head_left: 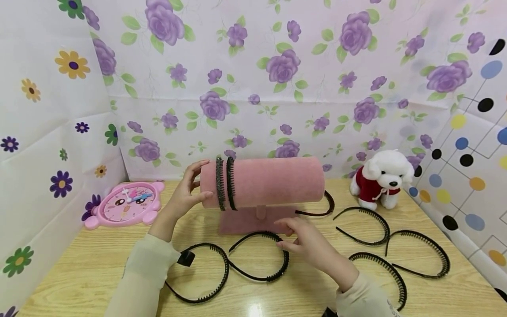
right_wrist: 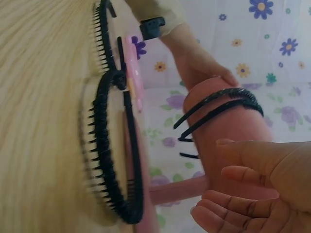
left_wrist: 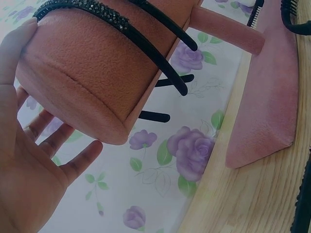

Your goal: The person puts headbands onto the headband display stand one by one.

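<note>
Frame-cut right sleeve (head_left: 366, 299) over near headband (head_left: 402, 288); far headband (head_left: 331, 204) partly behind pink roll (head_left: 277, 180)

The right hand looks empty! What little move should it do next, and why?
Perhaps the right hand should pinch the headband nearest it on the table: that hand holds nothing, two other headbands already sit on the pink roll, and the left hand holds the roll's end.
</note>
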`<state>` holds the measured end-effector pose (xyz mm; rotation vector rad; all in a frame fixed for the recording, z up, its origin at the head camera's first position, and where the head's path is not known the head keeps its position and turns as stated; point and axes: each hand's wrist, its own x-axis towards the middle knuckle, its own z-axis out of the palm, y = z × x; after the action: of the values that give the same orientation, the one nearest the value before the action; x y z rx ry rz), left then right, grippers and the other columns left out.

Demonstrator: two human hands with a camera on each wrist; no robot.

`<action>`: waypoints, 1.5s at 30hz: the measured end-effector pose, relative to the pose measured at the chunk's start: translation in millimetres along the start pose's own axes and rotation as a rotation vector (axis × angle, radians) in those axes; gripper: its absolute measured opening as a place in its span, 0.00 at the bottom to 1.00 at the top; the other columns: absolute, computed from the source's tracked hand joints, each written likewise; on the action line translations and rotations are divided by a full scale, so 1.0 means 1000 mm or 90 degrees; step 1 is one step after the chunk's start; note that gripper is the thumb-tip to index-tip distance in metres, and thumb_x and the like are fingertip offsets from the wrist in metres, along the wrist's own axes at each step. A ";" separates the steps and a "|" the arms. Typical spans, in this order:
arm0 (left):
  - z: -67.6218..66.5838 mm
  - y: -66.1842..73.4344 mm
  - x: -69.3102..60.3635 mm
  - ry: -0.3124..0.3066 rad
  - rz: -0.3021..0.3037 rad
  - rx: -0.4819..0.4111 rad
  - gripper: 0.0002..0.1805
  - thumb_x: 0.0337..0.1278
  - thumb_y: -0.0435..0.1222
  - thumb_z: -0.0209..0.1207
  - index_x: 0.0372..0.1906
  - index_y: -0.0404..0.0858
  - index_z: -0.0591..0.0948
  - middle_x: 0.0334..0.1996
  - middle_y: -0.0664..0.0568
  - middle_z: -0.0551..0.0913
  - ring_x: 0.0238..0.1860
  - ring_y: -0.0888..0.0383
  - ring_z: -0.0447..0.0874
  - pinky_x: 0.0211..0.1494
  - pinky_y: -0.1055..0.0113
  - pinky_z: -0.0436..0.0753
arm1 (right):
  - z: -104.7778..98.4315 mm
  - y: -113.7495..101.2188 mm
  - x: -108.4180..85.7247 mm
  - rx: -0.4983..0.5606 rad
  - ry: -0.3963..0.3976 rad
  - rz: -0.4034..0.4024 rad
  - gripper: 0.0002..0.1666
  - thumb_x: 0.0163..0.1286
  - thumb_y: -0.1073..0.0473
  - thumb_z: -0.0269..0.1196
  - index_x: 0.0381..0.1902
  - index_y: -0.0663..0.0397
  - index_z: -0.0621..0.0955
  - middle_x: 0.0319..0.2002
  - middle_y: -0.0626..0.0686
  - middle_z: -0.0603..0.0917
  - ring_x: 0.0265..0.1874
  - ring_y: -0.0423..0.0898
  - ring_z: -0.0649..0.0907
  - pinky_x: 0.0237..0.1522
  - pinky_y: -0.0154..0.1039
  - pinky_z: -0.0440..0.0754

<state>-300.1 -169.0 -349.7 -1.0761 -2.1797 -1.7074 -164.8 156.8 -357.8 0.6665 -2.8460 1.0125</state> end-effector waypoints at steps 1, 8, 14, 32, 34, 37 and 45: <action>0.000 0.000 0.000 -0.001 -0.001 0.000 0.42 0.54 0.30 0.62 0.73 0.41 0.56 0.72 0.47 0.57 0.68 0.69 0.59 0.62 0.66 0.66 | 0.001 0.002 0.000 -0.001 -0.002 0.004 0.25 0.63 0.56 0.67 0.57 0.56 0.77 0.50 0.56 0.80 0.43 0.49 0.81 0.35 0.30 0.80; 0.002 0.003 0.001 -0.004 -0.005 -0.005 0.42 0.53 0.30 0.62 0.73 0.41 0.56 0.71 0.51 0.57 0.67 0.67 0.59 0.63 0.65 0.66 | 0.008 0.017 0.000 -0.007 -0.015 -0.001 0.23 0.62 0.61 0.67 0.55 0.61 0.78 0.52 0.58 0.81 0.41 0.51 0.82 0.34 0.28 0.79; 0.001 0.003 0.000 -0.003 -0.005 -0.003 0.42 0.53 0.29 0.62 0.73 0.41 0.56 0.71 0.50 0.57 0.68 0.65 0.59 0.63 0.65 0.66 | 0.014 0.026 0.001 -0.010 -0.021 0.001 0.23 0.60 0.63 0.68 0.53 0.63 0.78 0.47 0.60 0.82 0.37 0.50 0.82 0.34 0.28 0.79; 0.001 0.004 0.000 -0.003 0.002 -0.004 0.43 0.52 0.27 0.61 0.73 0.40 0.55 0.72 0.49 0.56 0.68 0.69 0.59 0.62 0.70 0.67 | 0.033 0.033 0.000 -0.051 -0.024 0.067 0.27 0.56 0.62 0.70 0.54 0.62 0.77 0.36 0.53 0.83 0.32 0.42 0.81 0.34 0.32 0.79; 0.001 0.004 0.000 -0.002 0.002 -0.003 0.43 0.52 0.26 0.61 0.73 0.40 0.55 0.72 0.48 0.55 0.68 0.69 0.59 0.62 0.71 0.67 | 0.034 0.034 0.001 -0.052 -0.020 0.069 0.27 0.56 0.62 0.70 0.53 0.61 0.78 0.35 0.52 0.83 0.32 0.42 0.80 0.35 0.33 0.80; 0.001 0.004 0.000 -0.002 0.003 -0.004 0.43 0.52 0.26 0.60 0.73 0.40 0.55 0.72 0.47 0.55 0.68 0.69 0.59 0.62 0.72 0.67 | 0.035 0.034 0.001 -0.050 -0.012 0.075 0.26 0.55 0.62 0.70 0.53 0.62 0.78 0.34 0.51 0.83 0.31 0.41 0.80 0.35 0.34 0.79; 0.001 0.003 0.000 -0.001 0.001 0.003 0.43 0.52 0.25 0.60 0.73 0.41 0.55 0.72 0.47 0.55 0.68 0.69 0.59 0.63 0.67 0.67 | 0.039 0.035 0.001 -0.035 0.004 0.092 0.24 0.54 0.65 0.70 0.50 0.67 0.79 0.32 0.53 0.84 0.29 0.42 0.81 0.33 0.32 0.79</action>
<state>-298.4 -167.8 -347.8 -1.0770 -2.1820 -1.7003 -175.9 157.2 -408.8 0.4577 -2.9401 0.9472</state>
